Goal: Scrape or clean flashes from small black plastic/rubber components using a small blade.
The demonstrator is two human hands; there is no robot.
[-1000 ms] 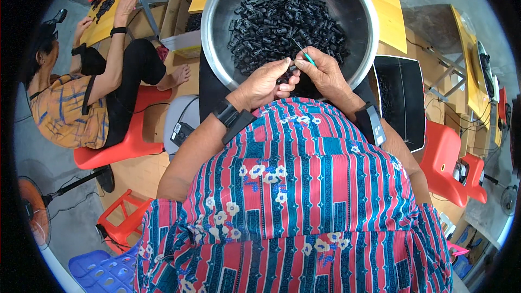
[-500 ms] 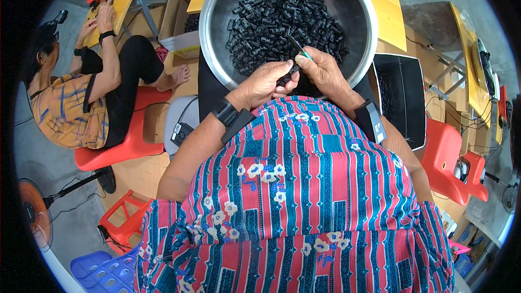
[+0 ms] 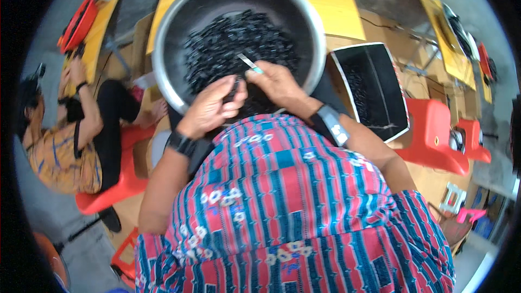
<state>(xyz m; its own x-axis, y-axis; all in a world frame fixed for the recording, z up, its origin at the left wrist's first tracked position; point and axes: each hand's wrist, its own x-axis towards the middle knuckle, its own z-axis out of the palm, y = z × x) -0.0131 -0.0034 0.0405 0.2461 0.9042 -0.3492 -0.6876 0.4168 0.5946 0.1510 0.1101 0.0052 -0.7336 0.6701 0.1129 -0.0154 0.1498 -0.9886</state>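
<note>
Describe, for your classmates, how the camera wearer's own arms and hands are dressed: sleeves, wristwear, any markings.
The left hand and right hand are ungloved. A black band circles the left wrist; a black strapped device with a pale rectangular patch sits on the right. The short sleeves carry pinkish-red and teal stripes.

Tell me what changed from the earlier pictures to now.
The view swung: the metal basin sits farther left in frame. The left hand and right hand moved slightly apart. Still held: black part in the left, teal-handled tool in the right.
</note>
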